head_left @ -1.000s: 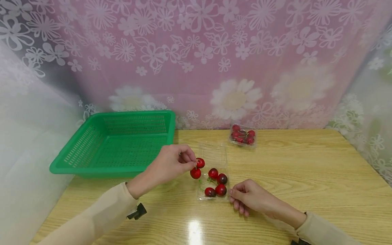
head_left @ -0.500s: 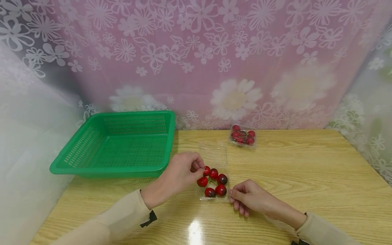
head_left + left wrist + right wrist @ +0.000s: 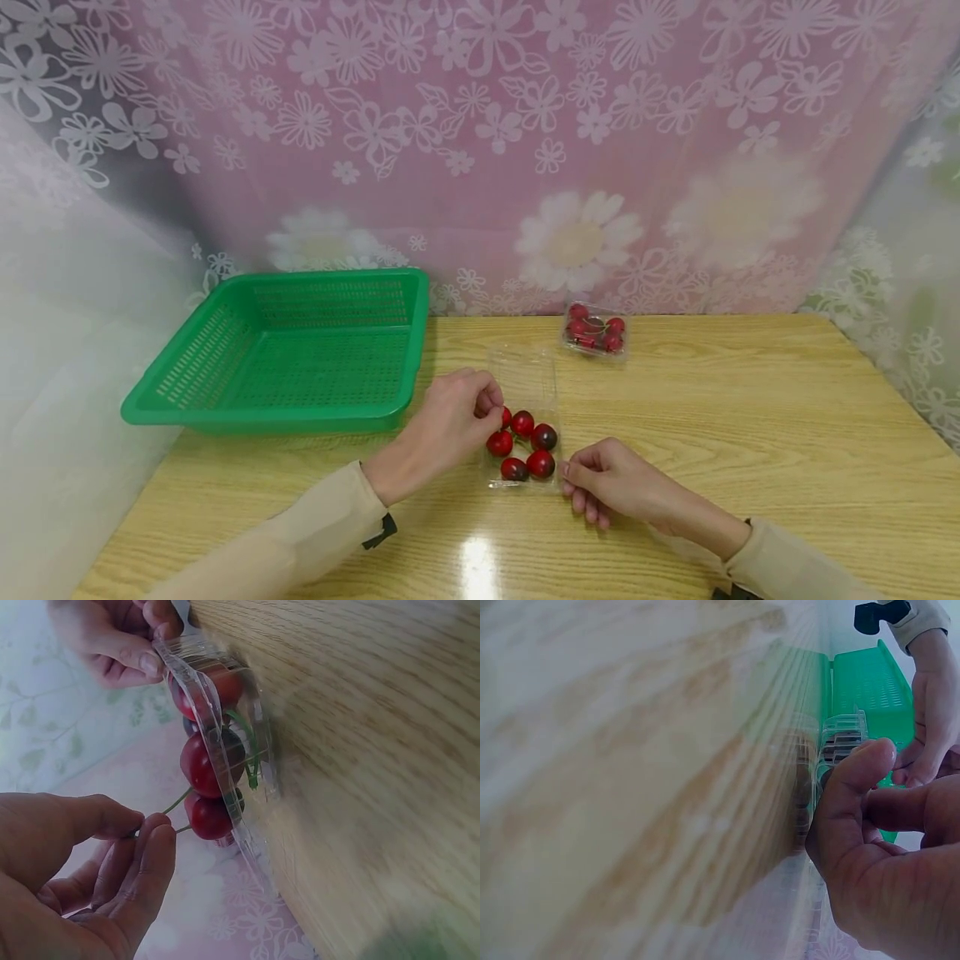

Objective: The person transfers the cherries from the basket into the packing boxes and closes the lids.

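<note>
A clear plastic clamshell box point(image 3: 489, 483) lies on the table with its lid folded back and several dark red cherries point(image 3: 542, 464) inside. My left hand point(image 3: 457, 417) is at the box's left side, pinching the green stems point(image 3: 177, 802) of a pair of cherries point(image 3: 210, 816) between thumb and fingers. This pair sits at the box's left part, among the others; whether it touches the bottom cannot be seen. At the near right corner, my right hand point(image 3: 611, 483) holds the box edge between thumb and forefinger, its other fingers loosely curled.
A green plastic basket point(image 3: 300, 417) stands at the left, close behind the left forearm. Toward the back edge of the wooden table point(image 3: 750, 400) sits a second clear box of cherries point(image 3: 595, 331). A pink flowered curtain point(image 3: 480, 167) hangs behind.
My left hand has moved right and brought the pair of cherries from beside the box down into its left part. The right hand has stayed at the box corner.
</note>
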Available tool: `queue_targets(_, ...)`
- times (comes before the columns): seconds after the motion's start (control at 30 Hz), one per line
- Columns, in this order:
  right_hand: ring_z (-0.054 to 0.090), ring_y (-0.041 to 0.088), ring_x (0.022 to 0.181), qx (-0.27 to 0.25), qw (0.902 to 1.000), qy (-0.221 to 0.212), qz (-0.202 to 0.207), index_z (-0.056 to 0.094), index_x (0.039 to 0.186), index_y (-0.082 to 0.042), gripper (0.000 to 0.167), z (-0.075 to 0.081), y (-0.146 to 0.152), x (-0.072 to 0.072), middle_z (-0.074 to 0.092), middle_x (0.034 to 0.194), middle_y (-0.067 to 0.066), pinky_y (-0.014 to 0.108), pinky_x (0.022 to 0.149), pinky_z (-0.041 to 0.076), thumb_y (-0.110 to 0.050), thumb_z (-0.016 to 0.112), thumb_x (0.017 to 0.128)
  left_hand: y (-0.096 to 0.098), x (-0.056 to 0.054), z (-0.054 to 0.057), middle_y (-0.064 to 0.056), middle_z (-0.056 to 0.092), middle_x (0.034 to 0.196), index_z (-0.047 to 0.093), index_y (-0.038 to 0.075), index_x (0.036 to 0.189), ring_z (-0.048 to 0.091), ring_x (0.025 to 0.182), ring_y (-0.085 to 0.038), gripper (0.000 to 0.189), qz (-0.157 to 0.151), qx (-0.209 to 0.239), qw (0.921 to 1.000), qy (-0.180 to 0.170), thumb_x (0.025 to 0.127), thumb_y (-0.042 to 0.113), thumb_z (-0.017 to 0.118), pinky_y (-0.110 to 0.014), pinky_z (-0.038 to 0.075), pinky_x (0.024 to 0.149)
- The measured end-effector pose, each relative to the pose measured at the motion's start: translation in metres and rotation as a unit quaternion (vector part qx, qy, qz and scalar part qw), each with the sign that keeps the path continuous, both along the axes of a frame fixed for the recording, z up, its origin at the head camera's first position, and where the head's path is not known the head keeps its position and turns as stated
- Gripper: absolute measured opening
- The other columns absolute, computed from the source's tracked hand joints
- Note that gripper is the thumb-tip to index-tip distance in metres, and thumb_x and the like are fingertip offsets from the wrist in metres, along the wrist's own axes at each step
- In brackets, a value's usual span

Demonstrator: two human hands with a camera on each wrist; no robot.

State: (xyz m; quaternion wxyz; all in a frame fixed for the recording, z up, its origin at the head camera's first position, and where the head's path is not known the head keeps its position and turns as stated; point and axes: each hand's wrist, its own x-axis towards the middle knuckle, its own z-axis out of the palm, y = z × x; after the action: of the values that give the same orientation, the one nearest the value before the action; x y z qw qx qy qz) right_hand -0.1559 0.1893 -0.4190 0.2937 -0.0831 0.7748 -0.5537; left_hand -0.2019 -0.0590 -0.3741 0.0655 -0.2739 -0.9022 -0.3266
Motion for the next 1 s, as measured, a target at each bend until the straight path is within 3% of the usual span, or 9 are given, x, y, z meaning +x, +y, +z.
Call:
queue_targets(0.3,0.057,0.007,0.055,0.001,1.0,-0.001,-0.003,0.066,0.089,0.002,0.037,-0.001,0.0,-0.001,0.064,0.068,0.001,0.02,0.049,0.05,-0.025,0.051,0.109,0.012,-0.005,-0.003,0.0,0.071,0.082,0.073,0.008,0.091,0.061,0.072,-0.006,0.002,-0.016,-0.011,0.9996,-0.023,0.088,0.008,0.074,-0.016,0.051,0.064)
queue_targets(0.6,0.056,0.007,0.055,0.002,1.0,-0.003,-0.003,0.065,0.089,0.002,0.037,0.0,0.001,-0.001,0.064,0.069,0.001,0.02,0.049,0.05,-0.025,0.05,0.109,0.025,-0.007,-0.006,-0.003,0.074,0.088,0.079,0.006,0.096,0.066,0.077,-0.007,0.009,-0.047,-0.044,0.9959,-0.063,0.093,0.012,0.074,-0.015,0.051,0.067)
queue_targets(0.8,0.056,0.007,0.056,0.001,1.0,-0.008,-0.005,0.066,0.089,0.002,0.036,0.0,0.0,-0.001,0.064,0.069,0.001,0.02,0.049,0.05,-0.025,0.05,0.109,0.031,-0.008,-0.01,-0.005,0.076,0.094,0.079,0.003,0.108,0.065,0.08,-0.007,0.016,-0.064,-0.085,0.9919,-0.07,0.093,0.007,0.072,-0.013,0.05,0.067)
queue_targets(1.0,0.057,0.007,0.056,-0.001,1.0,-0.008,-0.003,0.066,0.09,0.002,0.036,-0.001,0.001,-0.001,0.064,0.069,0.001,0.02,0.049,0.05,-0.025,0.05,0.109,0.034,-0.008,-0.011,-0.004,0.077,0.092,0.079,0.005,0.108,0.063,0.076,-0.003,0.016,-0.081,-0.109,0.9881,-0.072,0.094,0.009,0.072,-0.012,0.049,0.065)
